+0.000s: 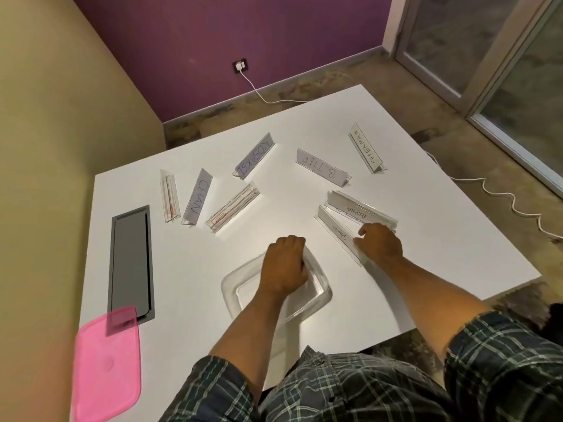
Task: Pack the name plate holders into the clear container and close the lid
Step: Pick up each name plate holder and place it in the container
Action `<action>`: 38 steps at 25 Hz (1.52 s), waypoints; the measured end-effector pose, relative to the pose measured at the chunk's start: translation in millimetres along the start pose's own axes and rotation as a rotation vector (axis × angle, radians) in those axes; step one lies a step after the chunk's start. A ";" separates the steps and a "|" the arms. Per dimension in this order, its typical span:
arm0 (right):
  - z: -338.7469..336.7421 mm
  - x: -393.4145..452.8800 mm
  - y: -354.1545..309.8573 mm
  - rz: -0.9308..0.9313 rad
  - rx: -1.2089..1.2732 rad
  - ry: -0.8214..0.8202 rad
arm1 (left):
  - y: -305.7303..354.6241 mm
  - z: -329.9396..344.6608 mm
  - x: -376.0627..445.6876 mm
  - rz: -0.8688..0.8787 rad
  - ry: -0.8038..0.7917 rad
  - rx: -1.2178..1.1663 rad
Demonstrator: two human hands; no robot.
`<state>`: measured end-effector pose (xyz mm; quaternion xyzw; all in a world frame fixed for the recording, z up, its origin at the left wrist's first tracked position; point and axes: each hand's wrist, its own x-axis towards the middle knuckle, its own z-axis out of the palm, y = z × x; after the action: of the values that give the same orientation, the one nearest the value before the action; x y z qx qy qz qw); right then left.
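Left grip (pixel 285 263) curls over the clear container's (pixel 240 287) far rim, hiding it; right grip (pixel 379 243) pinches the "PANDA" name plate holder (pixel 338 231), near end covered.

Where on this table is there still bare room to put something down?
Bare white table lies right of the right hand, and between the grey panel and the clear container. It is crowded along the far side, from the CHAN holder to the SUPERMAN holder.
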<state>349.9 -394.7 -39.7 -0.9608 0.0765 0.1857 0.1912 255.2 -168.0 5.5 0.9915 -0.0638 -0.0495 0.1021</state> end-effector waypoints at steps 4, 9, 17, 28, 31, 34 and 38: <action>11.7 1.7 9.3 -0.002 0.036 -0.032 | 41.5 15.8 35.7 0.089 -0.101 -0.011; 16.7 6.1 10.1 -0.064 -0.020 -0.071 | 69.4 39.5 61.4 0.032 -0.188 -0.122; -1.8 17.7 3.3 -0.144 0.647 -0.100 | 57.7 36.0 91.8 -0.411 -0.216 -0.743; -16.9 6.4 -79.8 -0.448 0.830 -0.508 | -36.7 -29.8 67.6 -0.595 -0.151 -1.244; -16.8 8.3 -105.4 -0.559 0.747 -0.135 | -71.6 -47.2 41.9 -0.575 -0.220 -1.195; -21.9 10.2 -123.0 -0.780 0.463 0.064 | -104.6 -57.9 11.7 -0.541 -0.324 -1.044; -17.7 10.9 -140.1 -1.242 -0.158 -0.187 | -122.7 -57.3 -17.1 -0.493 -0.444 -0.914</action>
<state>396.3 -274.3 18.7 -0.8169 -0.5265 0.1285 0.1975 258.9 -35.2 37.2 0.7978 0.1778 -0.3020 0.4907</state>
